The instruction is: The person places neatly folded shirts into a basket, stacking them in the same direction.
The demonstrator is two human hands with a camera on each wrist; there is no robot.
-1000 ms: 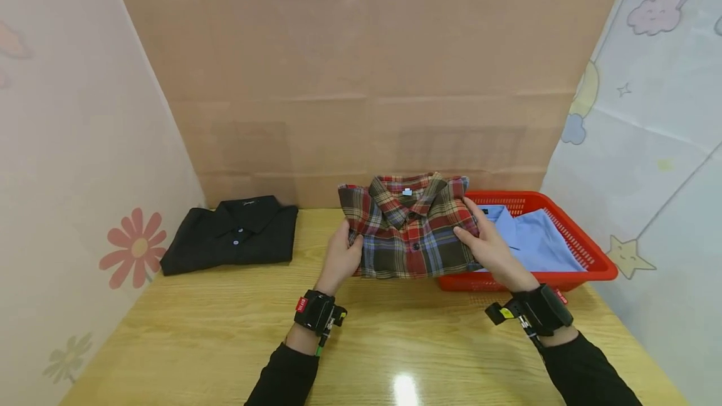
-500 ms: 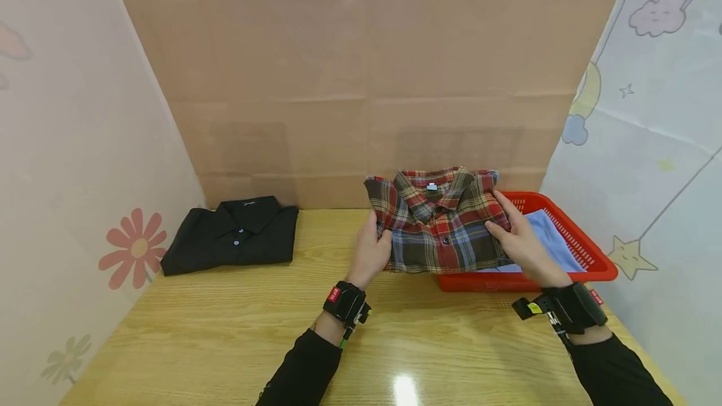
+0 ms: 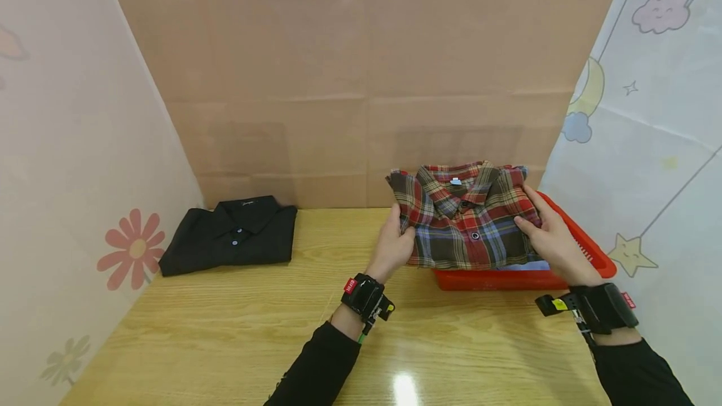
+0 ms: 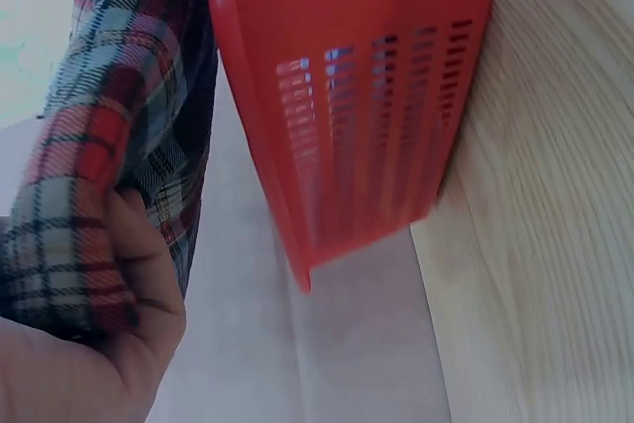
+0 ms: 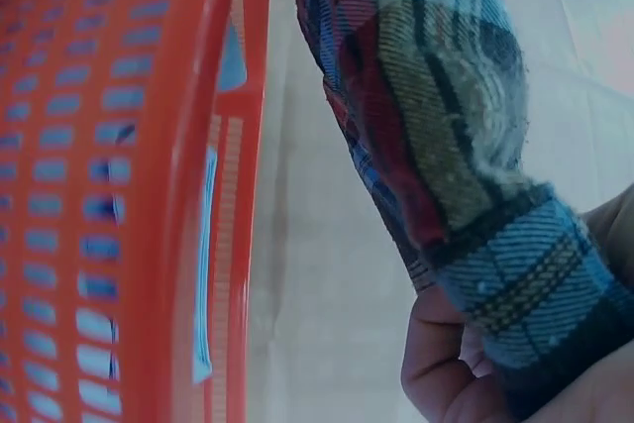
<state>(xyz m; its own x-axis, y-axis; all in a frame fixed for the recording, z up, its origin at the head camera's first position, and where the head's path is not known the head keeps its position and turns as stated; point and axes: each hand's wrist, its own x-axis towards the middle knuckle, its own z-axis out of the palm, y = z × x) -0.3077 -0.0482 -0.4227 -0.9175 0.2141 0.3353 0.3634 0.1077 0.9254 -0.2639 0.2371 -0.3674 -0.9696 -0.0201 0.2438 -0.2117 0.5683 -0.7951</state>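
A folded plaid shirt [image 3: 468, 224] in red, dark green and blue, collar upward, hangs in the air above the red plastic basket [image 3: 485, 281]. The left hand [image 3: 392, 244] grips its left edge, thumb on top; in the left wrist view the fingers [image 4: 149, 264] curl under the cloth. Its right edge is pinched by the right hand [image 3: 555, 243], whose fingers [image 5: 436, 364] show below the fabric in the right wrist view. Inside the basket lies a folded light-blue shirt [image 3: 527, 265], mostly hidden by the plaid one. Both wrist views show a gap between plaid cloth and basket rim.
A folded black shirt [image 3: 231, 237] lies on the wooden table [image 3: 225, 331] at the left. Brown paper [image 3: 338, 80] stands behind the table. Printed white sheets rise at the left and right sides, the right one close to the basket.
Both hands have carried the plaid shirt to the right and slightly up, from beside the basket to over it. The light-blue shirt is now more covered. The black shirt stays in place.
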